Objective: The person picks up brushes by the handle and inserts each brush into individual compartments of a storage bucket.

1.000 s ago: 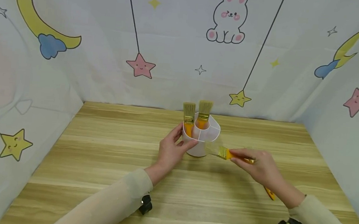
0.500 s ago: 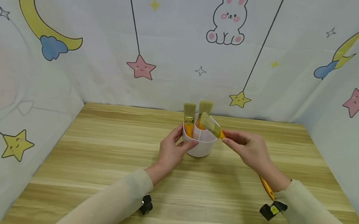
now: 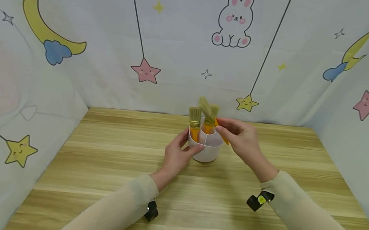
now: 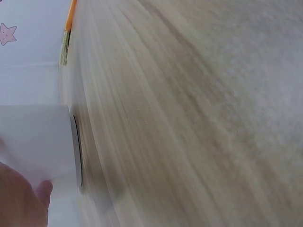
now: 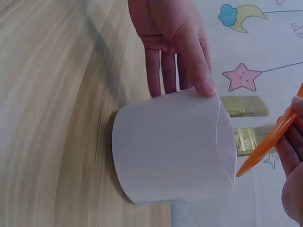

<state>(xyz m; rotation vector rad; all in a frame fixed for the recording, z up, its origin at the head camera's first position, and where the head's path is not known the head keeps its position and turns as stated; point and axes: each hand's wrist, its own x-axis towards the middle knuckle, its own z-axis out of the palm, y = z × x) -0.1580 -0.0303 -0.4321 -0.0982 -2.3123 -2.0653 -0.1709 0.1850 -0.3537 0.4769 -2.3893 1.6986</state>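
A white round holder (image 3: 205, 154) with inner dividers stands upright on the table. My left hand (image 3: 179, 156) grips its left side, thumb at the front; the right wrist view shows the fingers wrapped round the wall. Two flat paintbrushes stand in it bristles up, the left one (image 3: 195, 117) and one in the central ring (image 3: 214, 112). Above the holder's right side, my right hand (image 3: 239, 135) pinches a third paintbrush (image 5: 270, 139). That brush is tilted, bristles up and to the left, with its orange handle end near the rim.
Another paintbrush (image 4: 67, 33) with an orange handle lies on the wooden table (image 3: 109, 159); in the head view the right arm hides it. A white curtain (image 3: 177, 38) printed with stars and a rabbit hangs behind the table.
My right hand has carried its paintbrush up and left to the holder, turning it from lying sideways to bristles up. The left hand and the holder have stayed in place.
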